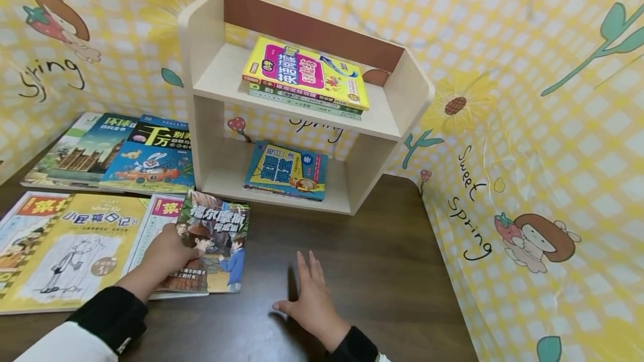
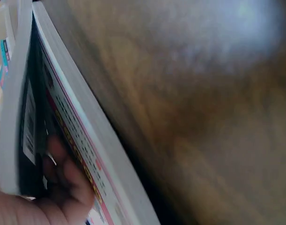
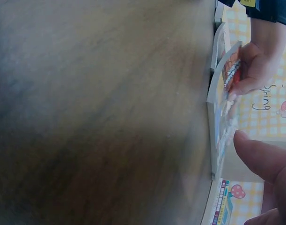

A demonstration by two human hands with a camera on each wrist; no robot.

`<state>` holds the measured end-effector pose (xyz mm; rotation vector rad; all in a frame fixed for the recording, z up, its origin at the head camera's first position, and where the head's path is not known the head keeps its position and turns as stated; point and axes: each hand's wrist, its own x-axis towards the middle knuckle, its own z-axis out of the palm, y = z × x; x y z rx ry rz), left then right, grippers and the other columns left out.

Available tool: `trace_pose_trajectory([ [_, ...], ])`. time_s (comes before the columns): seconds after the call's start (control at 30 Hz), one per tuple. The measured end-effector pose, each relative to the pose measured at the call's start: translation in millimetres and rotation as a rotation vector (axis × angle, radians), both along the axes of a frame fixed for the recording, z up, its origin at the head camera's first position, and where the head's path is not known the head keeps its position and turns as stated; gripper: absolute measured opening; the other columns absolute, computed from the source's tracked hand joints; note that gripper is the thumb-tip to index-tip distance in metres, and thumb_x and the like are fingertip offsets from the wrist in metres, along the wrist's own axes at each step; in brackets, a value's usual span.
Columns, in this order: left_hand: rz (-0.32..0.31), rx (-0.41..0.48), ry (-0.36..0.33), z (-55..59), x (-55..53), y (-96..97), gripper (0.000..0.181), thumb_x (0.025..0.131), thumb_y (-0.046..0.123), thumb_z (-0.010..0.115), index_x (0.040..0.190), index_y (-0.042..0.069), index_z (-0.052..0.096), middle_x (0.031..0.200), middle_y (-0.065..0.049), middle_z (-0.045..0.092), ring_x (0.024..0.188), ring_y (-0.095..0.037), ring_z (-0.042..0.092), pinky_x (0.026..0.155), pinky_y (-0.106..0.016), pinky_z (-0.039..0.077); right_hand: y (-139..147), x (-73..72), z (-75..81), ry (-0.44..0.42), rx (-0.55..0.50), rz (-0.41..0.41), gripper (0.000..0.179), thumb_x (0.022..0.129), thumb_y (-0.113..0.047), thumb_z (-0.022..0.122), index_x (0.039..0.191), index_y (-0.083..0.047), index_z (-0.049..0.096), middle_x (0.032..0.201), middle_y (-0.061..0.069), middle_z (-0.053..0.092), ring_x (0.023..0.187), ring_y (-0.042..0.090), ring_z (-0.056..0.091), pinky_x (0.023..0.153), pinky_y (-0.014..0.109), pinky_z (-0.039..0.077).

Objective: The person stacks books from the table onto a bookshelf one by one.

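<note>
While the right hand (image 1: 313, 301) spreads its fingers, holding nothing, over the dark wood-grained table (image 1: 397, 272) at lower centre, the left hand (image 1: 168, 251) grips the left edge of a rectangular, picture-covered paperback (image 1: 223, 244) at centre left, its back cover lifted from the book beneath. Farther back, a smooth, pale shelf (image 1: 374, 163) with rounded corners bears stacked books (image 1: 302, 74) at upper centre, before a wrinkled yellow gingham covering (image 1: 508, 71).
</note>
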<state>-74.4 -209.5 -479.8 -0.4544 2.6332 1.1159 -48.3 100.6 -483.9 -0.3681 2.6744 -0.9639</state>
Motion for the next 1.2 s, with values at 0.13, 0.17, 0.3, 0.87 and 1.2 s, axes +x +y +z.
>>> trace_pose_trajectory([
  [0.13, 0.022, 0.056, 0.075, 0.8, 2.5, 3.7, 0.077, 0.084, 0.009, 0.066, 0.134, -0.021, 0.014, 0.124, -0.047, 0.038, 0.11, -0.053, 0.046, 0.088, -0.059, 0.044, -3.2, -4.1, -0.6, -0.02, -0.027, 0.005, 0.104, 0.074, -0.032, 0.084, 0.154, -0.01, 0.021, 0.16, 0.019, 0.01, 0.144, 0.042, 0.015, 0.105, 0.068, 0.027],
  [0.17, 0.017, 0.058, 0.085, 0.9, 3.2, 4.3, 0.078, 0.084, 0.007, 0.064, 0.136, -0.019, 0.012, 0.125, -0.048, 0.038, 0.11, -0.054, 0.046, 0.086, -0.059, 0.045, -4.6, -5.3, -0.1, -0.027, -0.041, 0.005, 0.104, 0.075, -0.032, 0.084, 0.154, -0.01, 0.021, 0.16, 0.018, 0.01, 0.143, 0.042, 0.016, 0.105, 0.066, 0.029],
  [0.3, -0.032, 0.064, 0.151, -0.5, 5.9, 6.9, 0.079, 0.087, 0.002, 0.058, 0.144, -0.014, 0.006, 0.131, -0.048, 0.034, 0.116, -0.058, 0.043, 0.087, -0.062, 0.043, -11.6, -11.4, 2.1, -0.086, -0.137, -0.017, 0.101, 0.078, -0.03, 0.082, 0.155, -0.013, 0.02, 0.16, 0.017, 0.009, 0.142, 0.042, 0.021, 0.105, 0.062, 0.033],
  [0.87, 0.026, 0.492, 0.357, 43.6, 9.7, 69.1, 0.084, 0.094, 0.002, 0.056, 0.156, 0.016, 0.002, 0.157, -0.022, 0.018, 0.142, -0.047, 0.017, 0.11, -0.065, 0.017, -27.7, -23.0, 14.5, -0.192, -0.72, -0.083, 0.07, 0.1, -0.026, 0.053, 0.157, -0.02, 0.011, 0.152, 0.016, 0.033, 0.125, 0.028, 0.049, 0.102, 0.039, 0.043],
  [1.2, 0.143, 0.686, 0.389, 45.5, -3.9, 101.0, 0.082, 0.095, -0.005, 0.05, 0.156, 0.012, -0.002, 0.16, -0.016, 0.013, 0.144, -0.035, 0.017, 0.116, -0.049, 0.021, -24.4, -31.1, 28.2, -0.167, -0.907, -0.259, 0.062, 0.101, -0.004, 0.046, 0.155, -0.023, 0.023, 0.154, 0.019, 0.029, 0.113, 0.029, 0.056, 0.084, 0.039, 0.055],
])
